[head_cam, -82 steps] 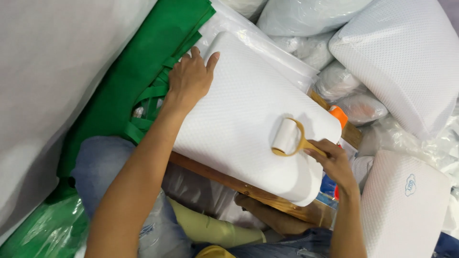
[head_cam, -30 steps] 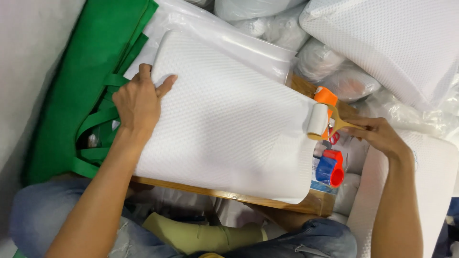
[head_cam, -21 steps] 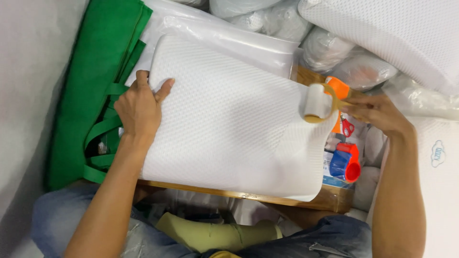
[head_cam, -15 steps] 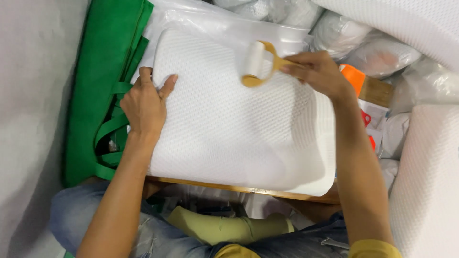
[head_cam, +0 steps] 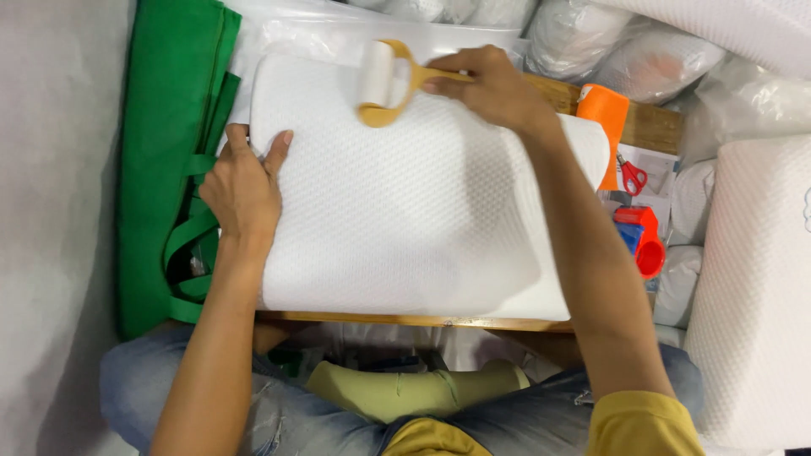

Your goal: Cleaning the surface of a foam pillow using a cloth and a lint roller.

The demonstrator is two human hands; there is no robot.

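Head view: the right hand has its fingers curled tight around the yellow handle of one lint roller. The roller's white drum rests on the far edge of the white pillow, just left of the fingers, with the handle running rightward into the fist.

The left hand lies flat on the near-left part of the pillow. Its fingers are extended and slightly spread, clamped on nothing; the thumb points toward the roller and the palm overlaps the pillow's left edge.

One pillow lies on the wooden bench, covering most of it; the wood shows only along the near edge and at the far-right corner. The pillow sits between the two hands, with the roller at its far edge and the left hand at its left edge, well apart from each other.

One green bag lies just beside the pillow on the left, partly under the left hand. To the right of the pillow are one orange block, one pair of red-handled scissors and one red and blue tape dispenser. Further white pillows and wrapped bundles surround the bench; their count cannot be determined.
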